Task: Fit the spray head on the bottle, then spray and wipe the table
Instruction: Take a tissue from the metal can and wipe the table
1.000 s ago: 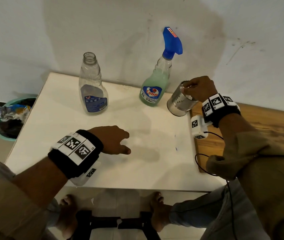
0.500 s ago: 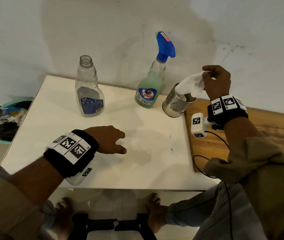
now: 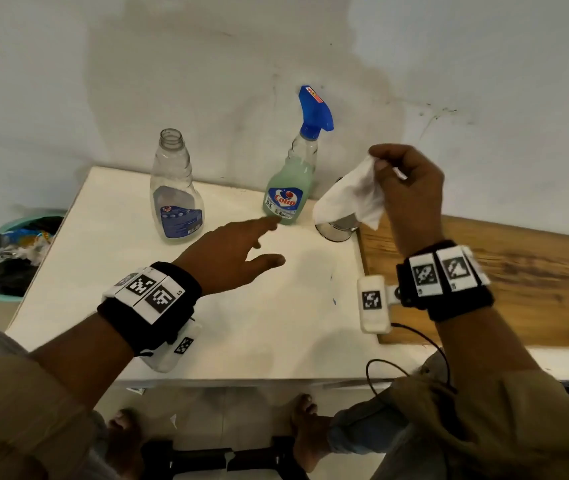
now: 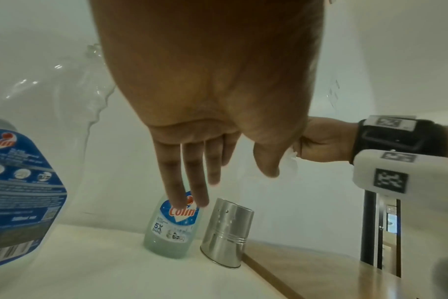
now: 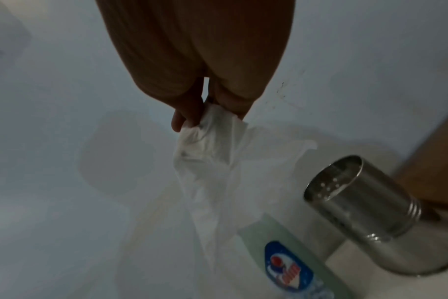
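A white tissue (image 3: 352, 199) is pinched in the right hand (image 3: 411, 192) above the steel cup (image 3: 340, 228). Left hand (image 3: 227, 258) is stretched flat, empty, toward the spray bottle (image 3: 290, 188), far on the table (image 3: 276, 323).

You face stained white wall (image 3: 206, 64); wooden board (image 3: 518, 271) right; teal waste bin (image 3: 2, 258) left on floor.

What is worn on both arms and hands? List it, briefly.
Bare hands. The left hand and right hand each have a black wristband topped with white tiles printed with black square codes, plus a white camera block with its own code. A thin black cable trails from the right one. Olive-tan sleeves.
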Demonstrator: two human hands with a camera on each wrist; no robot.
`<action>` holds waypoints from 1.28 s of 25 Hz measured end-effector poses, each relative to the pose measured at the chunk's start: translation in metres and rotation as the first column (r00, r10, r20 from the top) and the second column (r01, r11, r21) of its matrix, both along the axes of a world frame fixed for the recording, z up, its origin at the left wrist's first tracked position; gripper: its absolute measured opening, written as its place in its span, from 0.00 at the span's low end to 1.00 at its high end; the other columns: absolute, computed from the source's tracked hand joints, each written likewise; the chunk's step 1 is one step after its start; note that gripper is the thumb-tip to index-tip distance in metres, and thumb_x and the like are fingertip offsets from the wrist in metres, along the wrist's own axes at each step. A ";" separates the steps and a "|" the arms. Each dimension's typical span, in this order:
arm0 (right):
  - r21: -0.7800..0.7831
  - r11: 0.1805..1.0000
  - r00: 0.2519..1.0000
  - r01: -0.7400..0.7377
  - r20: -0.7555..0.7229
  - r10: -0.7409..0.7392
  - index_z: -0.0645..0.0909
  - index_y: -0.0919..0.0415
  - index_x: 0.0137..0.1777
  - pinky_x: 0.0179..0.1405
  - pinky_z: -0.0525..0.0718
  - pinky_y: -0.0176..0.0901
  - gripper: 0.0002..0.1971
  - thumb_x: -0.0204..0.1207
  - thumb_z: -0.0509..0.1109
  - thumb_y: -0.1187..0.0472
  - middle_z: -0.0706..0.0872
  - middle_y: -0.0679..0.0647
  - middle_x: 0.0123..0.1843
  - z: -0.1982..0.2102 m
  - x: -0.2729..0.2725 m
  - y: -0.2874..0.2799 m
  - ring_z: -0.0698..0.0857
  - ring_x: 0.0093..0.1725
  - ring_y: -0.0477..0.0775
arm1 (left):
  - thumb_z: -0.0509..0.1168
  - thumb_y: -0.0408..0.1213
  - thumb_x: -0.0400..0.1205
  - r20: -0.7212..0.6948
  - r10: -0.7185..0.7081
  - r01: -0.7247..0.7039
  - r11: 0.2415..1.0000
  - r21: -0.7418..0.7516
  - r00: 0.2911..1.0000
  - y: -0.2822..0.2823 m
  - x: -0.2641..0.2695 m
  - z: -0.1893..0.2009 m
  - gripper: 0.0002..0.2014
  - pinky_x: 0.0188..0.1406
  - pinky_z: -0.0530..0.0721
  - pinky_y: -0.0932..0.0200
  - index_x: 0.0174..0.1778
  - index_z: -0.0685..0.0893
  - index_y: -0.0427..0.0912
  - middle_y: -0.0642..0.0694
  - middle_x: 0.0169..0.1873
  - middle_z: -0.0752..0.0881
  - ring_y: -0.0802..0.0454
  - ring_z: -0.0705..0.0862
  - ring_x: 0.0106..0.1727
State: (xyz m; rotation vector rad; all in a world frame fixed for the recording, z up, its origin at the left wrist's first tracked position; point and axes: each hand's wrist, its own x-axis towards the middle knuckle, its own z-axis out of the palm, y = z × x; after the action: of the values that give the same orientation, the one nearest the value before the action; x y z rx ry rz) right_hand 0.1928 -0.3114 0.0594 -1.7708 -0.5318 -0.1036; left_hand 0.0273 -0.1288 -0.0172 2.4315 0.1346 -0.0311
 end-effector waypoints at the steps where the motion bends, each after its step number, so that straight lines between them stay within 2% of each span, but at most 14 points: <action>1: 0.013 0.998 0.998 -0.057 -0.040 0.058 0.86 0.64 0.54 0.52 0.83 0.30 0.12 0.78 0.65 0.74 0.89 0.52 0.50 -0.002 -0.016 0.003 0.86 0.52 0.42 | 0.64 0.63 0.75 0.055 0.026 -0.023 0.998 -0.057 0.998 -0.001 0.000 0.001 0.40 0.61 0.84 0.53 0.82 0.57 0.57 0.58 0.76 0.72 0.59 0.81 0.63; 4: 0.235 0.955 0.938 -0.183 -0.249 0.241 0.84 0.60 0.54 0.53 0.86 0.35 0.12 0.82 0.62 0.74 0.90 0.49 0.49 -0.004 -0.051 0.012 0.87 0.52 0.43 | 0.75 0.60 0.67 0.114 0.099 -0.066 0.961 -0.269 0.989 -0.009 -0.002 0.005 0.55 0.67 0.76 0.59 0.83 0.46 0.59 0.60 0.81 0.64 0.61 0.74 0.70; 6: 0.413 0.896 0.838 -0.163 -0.422 0.346 0.84 0.58 0.55 0.53 0.88 0.39 0.13 0.83 0.61 0.72 0.90 0.49 0.50 -0.001 -0.064 0.014 0.89 0.52 0.46 | 0.80 0.53 0.65 0.142 0.146 -0.080 0.917 -0.391 0.979 -0.014 -0.004 0.007 0.57 0.68 0.75 0.62 0.83 0.49 0.59 0.61 0.80 0.65 0.61 0.73 0.72; 8: 0.506 0.859 0.732 -0.077 -0.556 0.393 0.84 0.57 0.58 0.64 0.85 0.52 0.12 0.83 0.63 0.69 0.88 0.56 0.59 0.003 -0.070 0.013 0.87 0.60 0.56 | 0.81 0.46 0.67 0.166 0.211 -0.101 0.857 -0.505 0.963 -0.018 -0.006 0.013 0.49 0.62 0.80 0.65 0.81 0.59 0.58 0.60 0.73 0.75 0.59 0.81 0.65; 10: 0.561 0.828 0.643 0.013 -0.639 0.423 0.84 0.58 0.62 0.66 0.84 0.58 0.12 0.82 0.64 0.66 0.87 0.59 0.61 0.005 -0.075 0.010 0.87 0.61 0.60 | 0.77 0.36 0.73 0.179 0.271 -0.103 0.771 -0.629 0.946 -0.020 -0.006 0.020 0.33 0.54 0.85 0.67 0.73 0.72 0.52 0.56 0.60 0.86 0.62 0.87 0.55; 13: 0.564 0.824 0.589 0.055 -0.684 0.429 0.77 0.65 0.72 0.52 0.91 0.51 0.18 0.83 0.64 0.64 0.89 0.59 0.61 0.002 -0.081 0.004 0.90 0.56 0.57 | 0.68 0.25 0.79 0.142 0.325 -0.100 0.626 -0.773 0.935 -0.019 -0.005 0.026 0.17 0.47 0.91 0.58 0.63 0.82 0.41 0.43 0.50 0.91 0.51 0.91 0.44; 16: 0.551 0.833 0.543 0.050 -0.715 0.440 0.73 0.67 0.76 0.54 0.91 0.49 0.22 0.83 0.63 0.63 0.80 0.64 0.73 -0.009 -0.084 0.002 0.86 0.64 0.60 | 0.65 0.25 0.81 0.133 0.338 -0.099 0.588 -0.803 0.932 -0.017 -0.004 0.027 0.14 0.44 0.92 0.50 0.62 0.83 0.39 0.34 0.51 0.90 0.40 0.90 0.45; 19: 0.453 0.890 0.583 -0.059 -0.708 0.399 0.78 0.67 0.70 0.45 0.91 0.46 0.17 0.83 0.63 0.64 0.86 0.61 0.65 -0.015 -0.092 0.005 0.88 0.55 0.57 | 0.64 0.23 0.81 0.165 0.336 -0.068 0.584 -0.809 0.927 -0.016 -0.004 0.027 0.17 0.44 0.91 0.52 0.63 0.82 0.44 0.38 0.56 0.88 0.43 0.89 0.49; 22: 0.312 0.931 0.632 -0.191 -0.686 0.360 0.81 0.66 0.65 0.36 0.90 0.43 0.14 0.83 0.65 0.64 0.87 0.60 0.60 -0.020 -0.099 0.008 0.88 0.53 0.57 | 0.64 0.27 0.82 0.241 0.293 0.031 0.575 -0.818 0.925 -0.016 -0.005 0.025 0.28 0.57 0.88 0.60 0.74 0.69 0.57 0.51 0.72 0.76 0.54 0.85 0.63; 25: 0.211 0.938 0.626 -0.275 -0.701 0.341 0.79 0.68 0.70 0.49 0.90 0.50 0.18 0.83 0.66 0.62 0.84 0.64 0.69 -0.029 -0.101 0.010 0.83 0.67 0.66 | 0.67 0.28 0.80 0.337 0.265 0.043 0.726 -0.686 0.904 -0.015 -0.004 0.023 0.21 0.64 0.81 0.67 0.70 0.77 0.43 0.52 0.77 0.69 0.57 0.79 0.70; 27: 0.125 0.940 0.646 -0.317 -0.698 0.310 0.79 0.64 0.70 0.63 0.86 0.58 0.19 0.83 0.66 0.57 0.85 0.61 0.68 -0.031 -0.103 0.009 0.83 0.69 0.65 | 0.66 0.28 0.80 0.305 0.343 -0.039 0.719 -0.694 0.889 -0.014 -0.003 0.022 0.11 0.60 0.81 0.72 0.59 0.83 0.36 0.48 0.74 0.73 0.55 0.80 0.66; 29: -0.049 0.933 0.764 -0.356 -0.590 0.261 0.81 0.56 0.69 0.68 0.83 0.60 0.20 0.81 0.68 0.48 0.87 0.53 0.67 -0.030 -0.107 0.008 0.84 0.67 0.57 | 0.63 0.29 0.83 0.175 0.423 -0.140 0.614 -0.777 0.889 -0.012 0.000 0.018 0.10 0.53 0.82 0.69 0.59 0.83 0.34 0.43 0.64 0.82 0.54 0.83 0.57; 31: -0.250 0.919 0.908 -0.305 -0.367 0.201 0.77 0.49 0.71 0.71 0.79 0.52 0.25 0.77 0.68 0.41 0.82 0.46 0.71 -0.032 -0.110 0.007 0.80 0.71 0.48 | 0.61 0.34 0.84 0.054 0.448 -0.248 0.587 -0.771 0.892 -0.009 0.001 0.016 0.09 0.49 0.79 0.58 0.51 0.85 0.37 0.42 0.47 0.86 0.52 0.82 0.47; 32: -0.277 0.909 0.924 -0.310 -0.312 0.220 0.74 0.47 0.74 0.73 0.75 0.49 0.29 0.75 0.69 0.38 0.79 0.45 0.74 -0.036 -0.113 0.008 0.76 0.74 0.46 | 0.61 0.37 0.84 0.016 0.451 -0.298 0.617 -0.729 0.892 -0.008 0.002 0.015 0.09 0.46 0.77 0.56 0.44 0.85 0.39 0.44 0.39 0.84 0.51 0.80 0.42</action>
State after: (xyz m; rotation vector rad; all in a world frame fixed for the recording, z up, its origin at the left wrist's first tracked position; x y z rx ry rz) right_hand 0.0798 -0.3036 0.0239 -1.9675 -0.6086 0.4413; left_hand 0.0288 -0.1367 -0.0023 1.5611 0.4582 0.3034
